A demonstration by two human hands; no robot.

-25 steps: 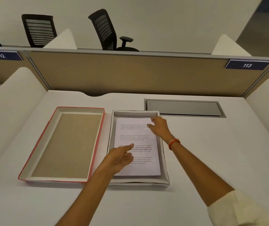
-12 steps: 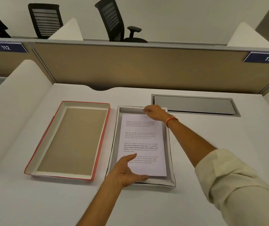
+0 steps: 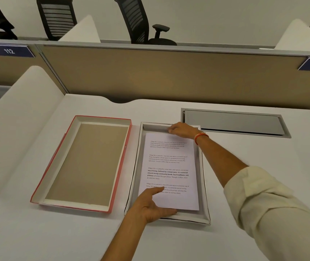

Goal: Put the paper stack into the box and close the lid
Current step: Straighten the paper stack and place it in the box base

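Note:
A stack of printed white paper (image 3: 171,166) lies flat inside the shallow grey-white box (image 3: 204,185) on the desk. My left hand (image 3: 151,206) rests at the stack's near left corner, thumb along the near edge and forefinger on the top sheet. My right hand (image 3: 182,129) sits at the stack's far edge, fingers curled against the box's far wall. The red-rimmed lid (image 3: 82,162) lies upside down to the left of the box, its brown inside facing up.
A grey metal cable hatch (image 3: 235,122) is set into the desk behind the box on the right. A tan partition (image 3: 169,78) closes the back, white dividers flank both sides. Black office chairs (image 3: 139,21) stand beyond the partition.
My left hand slid from the sheet's middle to its near left corner. My right hand moved from the far right part of the sheet to the far edge.

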